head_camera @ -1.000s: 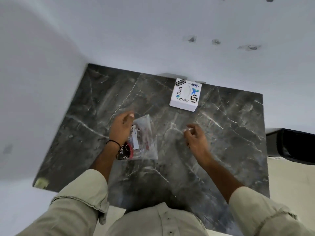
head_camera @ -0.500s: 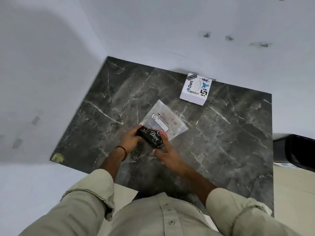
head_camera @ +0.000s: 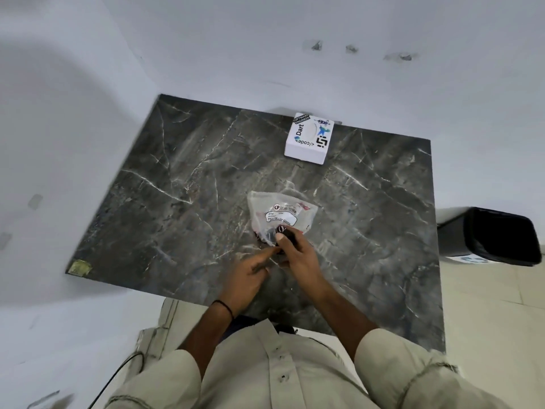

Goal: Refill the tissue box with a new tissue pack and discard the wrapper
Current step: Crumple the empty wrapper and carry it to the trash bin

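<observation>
A clear plastic tissue pack (head_camera: 281, 214) with a white label and a black end lies tilted near the middle of the dark marble table (head_camera: 177, 184). My right hand (head_camera: 296, 255) grips the pack's black near end, thumb on top. My left hand (head_camera: 250, 276) sits just to its left, index finger stretched out and touching the same end. A white tissue box (head_camera: 309, 138) covered with stickers stands at the table's far edge, apart from both hands.
A black bin (head_camera: 498, 236) stands on the floor to the right of the table. White walls close in behind and to the left. A yellowish sticker (head_camera: 79, 267) marks the table's near left corner. A dark cable (head_camera: 118, 376) runs along the floor at lower left.
The pack went from under my left hand to being held between both hands, then shifted right. My right hand now grips its black end; my left hand has eased off to a finger touch.
</observation>
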